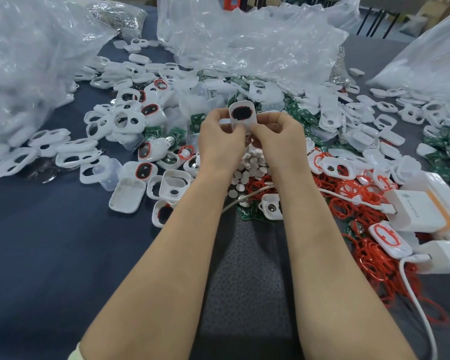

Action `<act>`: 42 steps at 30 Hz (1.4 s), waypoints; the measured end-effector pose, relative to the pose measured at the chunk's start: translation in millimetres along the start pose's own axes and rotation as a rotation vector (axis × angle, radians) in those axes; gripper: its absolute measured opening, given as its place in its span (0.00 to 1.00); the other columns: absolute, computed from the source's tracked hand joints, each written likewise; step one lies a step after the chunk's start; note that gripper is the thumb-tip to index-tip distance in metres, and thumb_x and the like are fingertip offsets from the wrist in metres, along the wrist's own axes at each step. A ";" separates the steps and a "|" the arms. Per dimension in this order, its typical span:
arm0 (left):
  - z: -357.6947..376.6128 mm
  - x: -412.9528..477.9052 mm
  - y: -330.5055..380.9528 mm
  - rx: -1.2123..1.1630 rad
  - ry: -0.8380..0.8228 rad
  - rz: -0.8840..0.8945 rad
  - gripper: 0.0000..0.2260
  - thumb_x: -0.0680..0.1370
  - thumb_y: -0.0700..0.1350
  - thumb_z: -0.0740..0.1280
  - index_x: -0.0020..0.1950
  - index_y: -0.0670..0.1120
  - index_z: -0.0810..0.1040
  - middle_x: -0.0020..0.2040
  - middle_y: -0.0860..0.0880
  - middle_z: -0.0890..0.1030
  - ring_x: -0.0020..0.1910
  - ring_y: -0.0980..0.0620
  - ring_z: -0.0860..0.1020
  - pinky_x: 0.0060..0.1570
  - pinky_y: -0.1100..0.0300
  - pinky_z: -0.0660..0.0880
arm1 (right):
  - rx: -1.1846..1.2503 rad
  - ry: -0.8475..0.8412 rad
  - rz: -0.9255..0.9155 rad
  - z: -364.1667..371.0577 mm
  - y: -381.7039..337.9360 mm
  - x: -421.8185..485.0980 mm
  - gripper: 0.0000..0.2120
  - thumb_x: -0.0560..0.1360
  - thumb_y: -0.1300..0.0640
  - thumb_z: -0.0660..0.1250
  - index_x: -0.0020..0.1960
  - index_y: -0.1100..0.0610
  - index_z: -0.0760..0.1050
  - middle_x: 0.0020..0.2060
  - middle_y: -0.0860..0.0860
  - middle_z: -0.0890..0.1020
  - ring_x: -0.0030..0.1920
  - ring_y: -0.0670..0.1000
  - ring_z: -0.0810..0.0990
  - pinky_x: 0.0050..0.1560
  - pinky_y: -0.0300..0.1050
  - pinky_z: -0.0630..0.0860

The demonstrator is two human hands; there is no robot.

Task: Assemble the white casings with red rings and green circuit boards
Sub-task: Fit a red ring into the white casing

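Loose red rubber rings (361,203) are lying nearer you, right of the small white plastic casing (242,114). Your left hand (218,136) and right hand (281,136) are both pinching that casing's lower edge, its red-rimmed dark opening facing you. Flat green circuit boards (295,107) are lying just beyond it, a crumpled clear plastic bag (244,40) farther back.

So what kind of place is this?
Probably a small assembly workshop: loose piles of casings, red rings and green boards cover the table, with big plastic bags of parts behind.
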State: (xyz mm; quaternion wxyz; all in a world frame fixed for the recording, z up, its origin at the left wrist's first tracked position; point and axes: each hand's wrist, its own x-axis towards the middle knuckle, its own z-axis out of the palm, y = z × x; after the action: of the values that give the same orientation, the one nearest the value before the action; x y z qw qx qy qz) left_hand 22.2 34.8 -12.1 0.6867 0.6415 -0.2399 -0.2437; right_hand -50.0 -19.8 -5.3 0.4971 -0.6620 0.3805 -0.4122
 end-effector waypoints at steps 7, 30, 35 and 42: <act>-26.3 5.2 27.0 -0.177 0.126 -0.004 0.10 0.77 0.33 0.67 0.52 0.45 0.73 0.43 0.48 0.80 0.38 0.56 0.83 0.43 0.64 0.80 | -0.165 -0.020 -0.080 4.0 -7.8 -8.4 0.05 0.77 0.59 0.65 0.51 0.57 0.78 0.43 0.49 0.82 0.43 0.47 0.79 0.51 0.44 0.78; -113.9 18.2 59.7 -0.182 0.304 0.076 0.03 0.75 0.34 0.69 0.45 0.41 0.79 0.36 0.48 0.82 0.35 0.55 0.82 0.37 0.67 0.77 | -0.571 -0.582 -0.310 117.6 -47.2 -57.9 0.08 0.75 0.61 0.62 0.39 0.52 0.71 0.48 0.56 0.82 0.51 0.58 0.78 0.48 0.46 0.70; -85.8 14.4 53.4 -0.179 0.215 0.058 0.01 0.77 0.36 0.68 0.48 0.40 0.78 0.41 0.47 0.82 0.32 0.59 0.82 0.38 0.68 0.77 | -0.132 -0.350 -0.095 43.5 -41.8 -16.6 0.03 0.76 0.60 0.68 0.45 0.53 0.77 0.41 0.47 0.82 0.40 0.44 0.81 0.46 0.38 0.79; -30.6 11.6 31.8 -0.093 0.037 -0.004 0.03 0.78 0.37 0.67 0.46 0.44 0.76 0.41 0.48 0.80 0.37 0.55 0.82 0.42 0.64 0.80 | 0.065 -0.161 0.058 -19.9 -17.2 2.4 0.03 0.77 0.61 0.67 0.46 0.54 0.79 0.32 0.48 0.84 0.28 0.43 0.76 0.35 0.36 0.75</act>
State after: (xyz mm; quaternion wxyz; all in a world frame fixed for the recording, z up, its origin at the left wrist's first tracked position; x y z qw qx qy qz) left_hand 51.6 52.6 18.0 0.7196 0.6138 -0.2144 -0.2441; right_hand -65.9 -25.1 15.1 0.5589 -0.6653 0.3448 -0.3551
